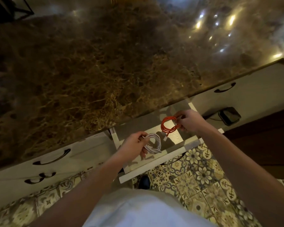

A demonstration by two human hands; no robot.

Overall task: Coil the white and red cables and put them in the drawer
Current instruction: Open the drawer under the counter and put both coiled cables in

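Desk [92, 66]: dark brown marble top, occupying most of the view, with glare at the upper right. No task item rests on it.

Drawer [156, 173]: pulled open below the desk edge, pale interior visible. Both coils are held over its opening; neither appears to be set down.

Left hand [134, 145]: fingers curled round the white cable [154, 143], which is gathered into a tidy loop above the near part of the drawer.

Right hand [189, 121]: fingers pinching the red cable [168, 126], also looped, above the far part of the drawer. A pale plug end [165, 138] hangs below this loop.

Assessment of step: placement. Recommended practice is to lower each coil flat onto the drawer floor before letting go, side by side and not stacked, so the loops do not spring apart. The hanging plug end should be tucked inside the loop and kept off the drawer rim, where it could catch on closing.

Limits of observation: the back of the drawer lies under the desk overhang and is not visible. Shadows and reflections obscure the drawer floor. The white cable's connectors cannot be made out. A dark device [229, 115] to the right is unidentifiable.
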